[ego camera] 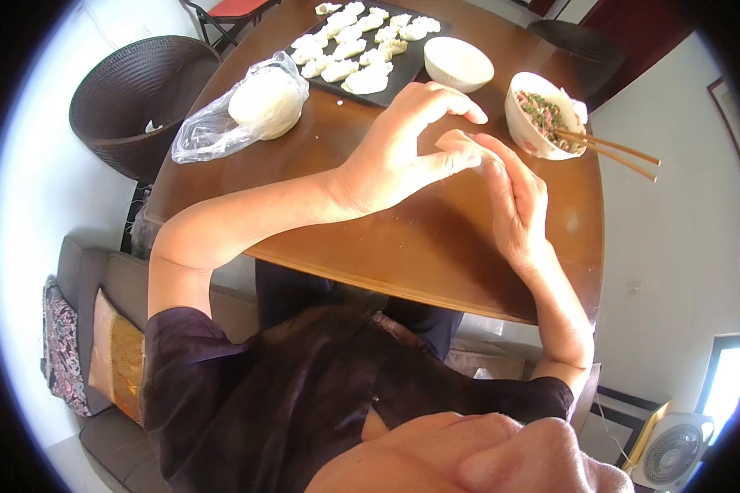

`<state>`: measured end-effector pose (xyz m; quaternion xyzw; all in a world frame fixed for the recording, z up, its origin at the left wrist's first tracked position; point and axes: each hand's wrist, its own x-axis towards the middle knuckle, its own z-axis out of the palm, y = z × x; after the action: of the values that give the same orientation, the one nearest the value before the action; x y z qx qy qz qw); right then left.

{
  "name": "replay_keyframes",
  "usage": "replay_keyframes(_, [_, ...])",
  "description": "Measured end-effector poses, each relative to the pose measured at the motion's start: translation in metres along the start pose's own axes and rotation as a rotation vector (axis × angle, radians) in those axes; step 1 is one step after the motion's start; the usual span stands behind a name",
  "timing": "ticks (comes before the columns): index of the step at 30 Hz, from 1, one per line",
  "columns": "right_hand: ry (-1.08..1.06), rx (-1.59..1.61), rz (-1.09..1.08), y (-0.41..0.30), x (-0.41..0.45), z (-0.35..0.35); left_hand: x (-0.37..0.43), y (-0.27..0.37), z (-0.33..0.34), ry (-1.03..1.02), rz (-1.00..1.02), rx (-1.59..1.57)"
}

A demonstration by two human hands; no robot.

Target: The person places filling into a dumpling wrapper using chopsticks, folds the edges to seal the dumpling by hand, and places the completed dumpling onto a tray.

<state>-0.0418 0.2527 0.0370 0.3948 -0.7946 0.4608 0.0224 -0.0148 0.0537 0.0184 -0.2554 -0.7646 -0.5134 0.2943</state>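
Note:
A small pale piece of dough (pixel 490 161) is between the thumb and fingers of my right hand (pixel 518 191), raised over the table. My left hand (pixel 401 142) reaches in from the left, its thumb tip against the same piece. The left forefinger arches above, apart from the thumb; whether other left fingers grip the dough from behind is hidden. Beyond my hands stands a white bowl (pixel 459 65). To the right, a flowered bowl (pixel 527 132) holds minced filling with green bits (pixel 539 111), and a pair of chopsticks (pixel 620 151) leans out of it.
A black tray (pixel 412 68) bears several rows of shaped dumplings (pixel 348 49). Left of it, a large dough lump (pixel 265 105) sits in a clear plastic bag (pixel 200 138). A dark woven chair (pixel 135 92) adjoins the wooden table's (pixel 370 246) left edge. A fan (pixel 672 453) stands lower right.

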Motion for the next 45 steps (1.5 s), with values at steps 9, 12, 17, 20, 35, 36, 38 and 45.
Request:
replay_keyframes(9, [0.224, 0.057, -0.355, 0.022, 0.004, 0.002, 0.003, -0.002, -0.001, -0.012, -0.030, -0.128])
replay_keyframes(12, [0.235, 0.066, -0.379, 0.023, 0.003, 0.005, 0.002, 0.003, -0.002, -0.023, -0.138, -0.280])
replay_keyframes(17, [0.223, 0.096, -0.339, 0.022, 0.003, 0.005, 0.002, 0.005, -0.003, -0.031, -0.150, -0.284])
replay_keyframes(20, [0.222, 0.092, -0.351, 0.022, 0.003, 0.004, 0.001, 0.007, -0.003, -0.050, -0.197, -0.289])
replay_keyframes(35, [0.198, 0.187, -0.219, 0.019, 0.005, 0.000, 0.002, 0.005, 0.001, -0.029, -0.122, -0.262])
replay_keyframes(36, [0.189, 0.185, -0.214, 0.020, 0.005, 0.000, 0.002, 0.002, 0.001, -0.033, -0.139, -0.253])
replay_keyframes(38, [0.184, 0.184, -0.206, 0.021, 0.005, 0.000, 0.002, -0.001, 0.000, -0.042, -0.157, -0.246])
replay_keyframes(45, [0.086, 0.179, -0.140, 0.023, 0.005, 0.002, 0.000, -0.004, -0.005, -0.145, -0.200, -0.203])
